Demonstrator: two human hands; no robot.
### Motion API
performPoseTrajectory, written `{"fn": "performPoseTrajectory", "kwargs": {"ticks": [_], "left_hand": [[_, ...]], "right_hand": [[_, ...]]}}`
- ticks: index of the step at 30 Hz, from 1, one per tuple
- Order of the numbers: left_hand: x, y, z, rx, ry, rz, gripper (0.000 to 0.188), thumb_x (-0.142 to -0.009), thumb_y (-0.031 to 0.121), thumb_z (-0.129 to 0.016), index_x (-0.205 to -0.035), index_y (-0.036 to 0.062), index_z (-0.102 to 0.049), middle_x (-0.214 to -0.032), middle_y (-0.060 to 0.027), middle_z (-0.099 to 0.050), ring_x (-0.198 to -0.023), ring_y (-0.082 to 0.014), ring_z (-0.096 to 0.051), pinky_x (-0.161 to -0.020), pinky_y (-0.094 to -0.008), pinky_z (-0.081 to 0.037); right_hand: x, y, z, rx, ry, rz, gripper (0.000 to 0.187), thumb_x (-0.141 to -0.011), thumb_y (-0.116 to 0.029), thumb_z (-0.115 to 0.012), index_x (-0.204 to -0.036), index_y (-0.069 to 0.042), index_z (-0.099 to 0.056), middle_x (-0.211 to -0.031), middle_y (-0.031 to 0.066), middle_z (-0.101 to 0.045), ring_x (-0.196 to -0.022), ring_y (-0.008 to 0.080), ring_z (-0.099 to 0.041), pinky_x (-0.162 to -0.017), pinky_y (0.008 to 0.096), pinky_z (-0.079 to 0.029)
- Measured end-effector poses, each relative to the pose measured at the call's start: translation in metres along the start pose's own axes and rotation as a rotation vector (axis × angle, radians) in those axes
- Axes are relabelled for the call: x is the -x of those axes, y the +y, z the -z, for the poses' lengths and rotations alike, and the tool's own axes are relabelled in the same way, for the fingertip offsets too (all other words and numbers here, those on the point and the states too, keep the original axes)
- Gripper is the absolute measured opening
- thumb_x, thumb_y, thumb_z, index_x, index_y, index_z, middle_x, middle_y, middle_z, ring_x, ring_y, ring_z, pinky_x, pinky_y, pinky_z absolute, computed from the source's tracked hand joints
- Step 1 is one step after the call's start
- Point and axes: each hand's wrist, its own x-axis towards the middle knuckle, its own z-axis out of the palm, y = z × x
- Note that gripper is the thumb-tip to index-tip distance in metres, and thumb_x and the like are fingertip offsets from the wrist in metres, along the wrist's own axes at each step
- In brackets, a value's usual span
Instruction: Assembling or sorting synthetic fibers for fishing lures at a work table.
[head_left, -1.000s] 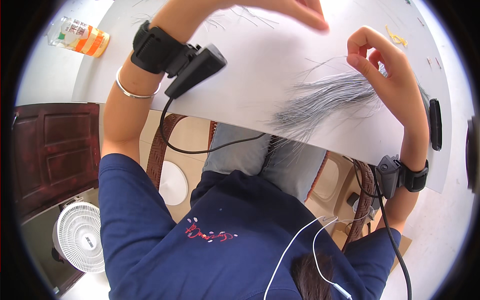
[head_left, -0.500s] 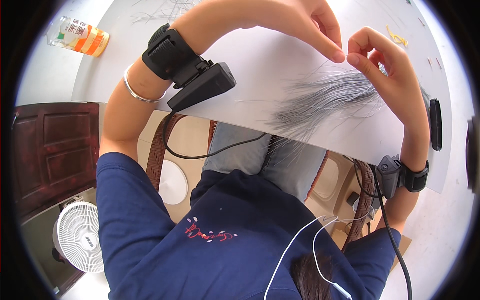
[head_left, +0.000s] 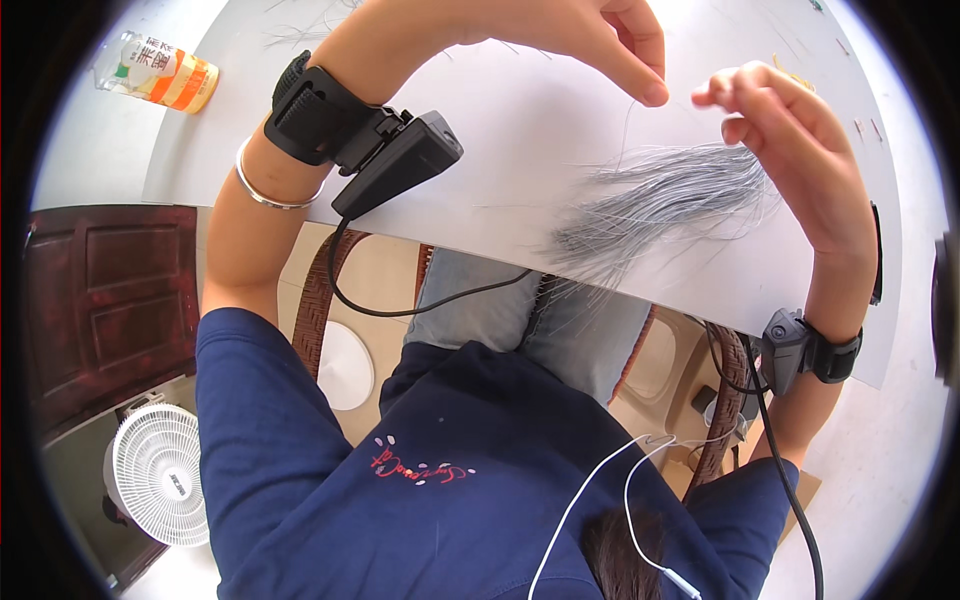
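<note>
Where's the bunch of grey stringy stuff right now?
In the head view, the grey strands lie right of centre on the white table, just below and left of the right hand, their loose ends near the table's front edge.

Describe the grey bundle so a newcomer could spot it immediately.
Find the white table, then the person's right hand. Below and left of it lies a bundle of thin grey strands, fanning toward the near edge. Unlike the loose strands at the table's far left, it is one thick, brush-like mass.

White table (head_left: 530, 135) with a bundle of grey strands (head_left: 685, 190) and scattered loose strands (head_left: 298, 37)
</note>
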Motion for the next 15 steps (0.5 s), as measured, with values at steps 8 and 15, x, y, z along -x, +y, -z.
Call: {"fn": "performPoseTrajectory", "kwargs": {"ticks": [8,15], "left_hand": [[0.018,-0.001,0.022,-0.148,0.276,0.059,0.032,-0.084,0.036,-0.072,-0.092,0.0053,-0.074,-0.075,-0.0006,-0.065,-0.069,-0.0098,-0.057,-0.061,-0.024,-0.043],[0.015,0.004,0.019,-0.226,0.167,0.239,0.032,-0.085,0.037,-0.072,-0.094,0.0059,-0.074,-0.074,-0.001,-0.065,-0.068,-0.0092,-0.056,-0.061,-0.0233,-0.042]], "right_hand": [[0.002,-0.003,0.012,0.338,-0.028,-0.085,0.031,-0.093,-0.037,-0.066,-0.094,-0.006,-0.069,-0.075,0.0,-0.063,-0.071,0.0064,-0.058,-0.062,0.0184,-0.043],[0.001,-0.002,0.001,0.126,-0.197,0.066,0.021,-0.1,-0.03,-0.054,-0.093,-0.011,-0.06,-0.09,0.0003,-0.058,-0.098,0.0144,-0.055,-0.097,0.0337,-0.041]]}}
